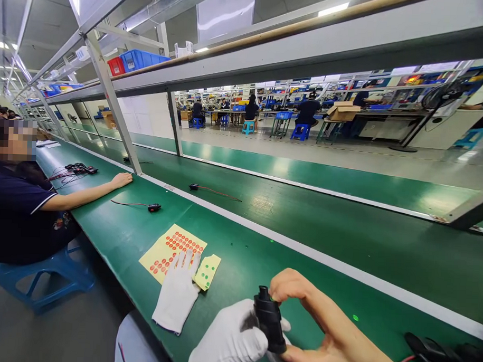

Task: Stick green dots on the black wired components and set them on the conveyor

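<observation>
Black cylindrical plug housing (270, 320), long axis near upright, narrow tip up, tilted slightly left; gloved left fingers (255, 344) wrapped round it; bare right fingers (275, 293) curled, touching it

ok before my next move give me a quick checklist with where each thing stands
1. Black part secure: ok, the gloved left hand grips it and the bare right hand touches it.
2. Green speck by the right fingertip stuck down properly: cannot tell, too small.
3. Red-dot sheet uncovered: not ok, a loose white glove lies over part of it.
4. Green dots left on the small sheet: ok, several show.
5. Bench free of stray dots: not ok, a green one lies near the right forearm.
6. Co-worker's hand away from the sheets: ok.
</observation>
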`<state>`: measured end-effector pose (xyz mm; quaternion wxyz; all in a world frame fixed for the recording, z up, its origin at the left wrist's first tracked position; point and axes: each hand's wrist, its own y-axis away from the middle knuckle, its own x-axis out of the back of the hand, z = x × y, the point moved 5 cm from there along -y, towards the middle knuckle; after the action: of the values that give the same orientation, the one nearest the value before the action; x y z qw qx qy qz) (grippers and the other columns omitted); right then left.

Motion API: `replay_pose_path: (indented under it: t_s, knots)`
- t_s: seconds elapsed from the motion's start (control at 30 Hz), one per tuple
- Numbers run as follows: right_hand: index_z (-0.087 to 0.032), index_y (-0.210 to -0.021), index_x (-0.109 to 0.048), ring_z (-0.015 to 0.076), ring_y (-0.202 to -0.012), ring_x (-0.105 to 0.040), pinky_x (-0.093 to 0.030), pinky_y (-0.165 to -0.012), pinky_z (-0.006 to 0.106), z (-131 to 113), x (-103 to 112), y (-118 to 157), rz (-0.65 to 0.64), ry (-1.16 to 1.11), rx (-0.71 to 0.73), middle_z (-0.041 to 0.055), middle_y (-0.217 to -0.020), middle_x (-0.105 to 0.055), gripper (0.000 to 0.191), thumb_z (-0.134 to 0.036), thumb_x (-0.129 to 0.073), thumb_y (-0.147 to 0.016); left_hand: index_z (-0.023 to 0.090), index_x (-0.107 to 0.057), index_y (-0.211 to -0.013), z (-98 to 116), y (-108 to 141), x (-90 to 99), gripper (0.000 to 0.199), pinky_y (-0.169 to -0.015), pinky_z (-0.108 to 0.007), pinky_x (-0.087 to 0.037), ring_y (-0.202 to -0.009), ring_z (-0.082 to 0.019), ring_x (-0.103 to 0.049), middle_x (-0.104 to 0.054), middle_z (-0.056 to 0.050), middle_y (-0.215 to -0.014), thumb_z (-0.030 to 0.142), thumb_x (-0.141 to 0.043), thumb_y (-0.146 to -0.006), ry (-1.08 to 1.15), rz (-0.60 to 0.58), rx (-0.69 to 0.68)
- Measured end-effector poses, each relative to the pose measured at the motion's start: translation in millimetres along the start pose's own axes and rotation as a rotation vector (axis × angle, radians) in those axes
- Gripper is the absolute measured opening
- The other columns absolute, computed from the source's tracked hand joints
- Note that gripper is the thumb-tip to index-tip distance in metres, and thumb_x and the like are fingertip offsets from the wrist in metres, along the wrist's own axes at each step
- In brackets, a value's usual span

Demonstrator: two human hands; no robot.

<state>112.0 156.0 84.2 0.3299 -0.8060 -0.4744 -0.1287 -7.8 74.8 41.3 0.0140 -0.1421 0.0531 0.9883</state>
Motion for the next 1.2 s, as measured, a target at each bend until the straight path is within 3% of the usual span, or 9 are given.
replay_pose_path:
  t_s: [0.1, 0.17, 0.3, 0.47, 0.67, 0.87, 1.0, 1.07, 1.2]
  knots:
    - [-0.032, -0.115, -0.048, 0.0177, -0.097, -0.058, -0.051, -0.084, 0.027, 3.4, 0.4, 0.1, -0.015, -0.008, -0.006, 0.0001, -0.107, -0.057, 0.054, -0.003, -0.064, -0.072, 0.008, -0.069, -0.101, 2.3, 1.3, -1.8, 0.088, -0.073, -0.035, -0.052, -0.068, -0.017, -0.060, -0.067, -0.010, -0.087, 0.083, -0.074, -0.055, -0.009, 0.077, 0.090]
    - [-0.031, -0.115, -0.049, 0.0189, -0.102, -0.058, -0.051, -0.089, 0.028, 6.6, 1.0, 0.3, -0.043, -0.039, -0.038, 0.0016, -0.112, -0.056, 0.055, -0.003, -0.066, -0.072, 0.010, -0.071, -0.099, -3.7, 1.0, -0.1, 0.058, -0.076, -0.035, -0.052, -0.072, -0.020, -0.063, -0.069, -0.009, -0.085, 0.059, -0.074, -0.068, -0.102, 0.161, 0.118]
    - [-0.031, -0.121, -0.050, 0.0206, -0.105, -0.056, -0.051, -0.092, 0.029, 9.6, 4.3, 2.6, -0.033, -0.103, -0.100, 0.0036, -0.117, -0.053, 0.057, -0.017, -0.080, -0.074, 0.018, -0.074, -0.096, -5.5, 6.0, 8.4, 0.029, -0.086, -0.030, -0.050, -0.092, -0.021, -0.067, -0.072, -0.004, -0.095, 0.016, -0.070, -0.068, -0.437, 0.446, -0.157]
    - [-0.034, -0.130, -0.048, 0.0203, -0.105, -0.059, -0.053, -0.091, 0.027, 2.6, 0.3, 5.8, -0.033, -0.005, -0.071, 0.0040, -0.118, -0.055, 0.063, -0.017, -0.079, -0.078, 0.033, -0.071, -0.120, -2.3, 17.7, 5.3, 0.036, -0.087, -0.024, -0.051, -0.096, -0.015, -0.067, -0.072, 0.000, -0.108, 0.023, -0.072, -0.086, -0.581, 0.539, -0.566]
    - [-0.036, -0.132, -0.048, 0.0164, -0.095, -0.060, -0.052, -0.085, 0.024, -3.8, -4.8, 2.8, -0.045, 0.021, -0.009, 0.0024, -0.110, -0.059, 0.059, -0.010, -0.070, -0.084, 0.035, -0.058, -0.135, -8.7, 22.6, 2.1, 0.046, -0.090, -0.027, -0.052, -0.104, -0.017, -0.067, -0.071, -0.002, -0.117, 0.021, -0.065, -0.092, -0.786, 0.631, -0.805]
    - [-0.035, -0.128, -0.054, 0.0175, -0.101, -0.059, -0.051, -0.088, 0.025, 25.6, -1.2, 6.4, -0.040, -0.307, -0.110, 0.0038, -0.116, -0.054, 0.040, -0.027, -0.065, -0.091, 0.020, -0.052, -0.135, 1.0, 34.8, -2.8, 0.040, -0.085, -0.035, -0.053, -0.097, -0.022, -0.068, -0.072, -0.010, -0.110, 0.041, -0.046, -0.102, -1.213, 0.850, -0.904]
    - [-0.034, -0.127, -0.054, 0.0175, -0.097, -0.056, -0.048, -0.086, 0.026, 41.1, -8.3, 9.2, -0.110, -0.476, -0.204, 0.0035, -0.110, -0.052, 0.042, -0.051, -0.068, -0.091, 0.019, -0.056, -0.125, 17.0, 33.4, -7.7, 0.039, -0.066, -0.031, -0.053, -0.077, -0.019, -0.069, -0.075, -0.009, -0.100, 0.045, -0.036, -0.105, -1.350, 0.663, -0.898]
    - [-0.033, -0.125, -0.054, 0.0175, -0.095, -0.055, -0.047, -0.083, 0.025, 42.1, -12.1, 7.9, -0.131, -0.560, -0.249, 0.0029, -0.106, -0.052, 0.048, -0.059, -0.070, -0.087, 0.021, -0.058, -0.122, 16.4, 32.8, -8.3, 0.038, -0.060, -0.031, -0.051, -0.074, -0.019, -0.069, -0.075, -0.009, -0.099, 0.047, -0.037, -0.104, -1.306, 0.591, -0.857]
    - [-0.029, -0.117, -0.057, 0.0154, -0.085, -0.052, -0.044, -0.073, 0.023, 39.0, -16.3, 2.9, -0.135, -0.672, -0.334, 0.0016, -0.097, -0.053, 0.055, -0.067, -0.073, -0.081, 0.029, -0.060, -0.130, 8.4, 35.4, -2.0, 0.048, -0.081, -0.030, -0.052, -0.089, -0.019, -0.069, -0.074, -0.002, -0.104, 0.026, -0.075, -0.084, -0.974, 0.680, -0.681]
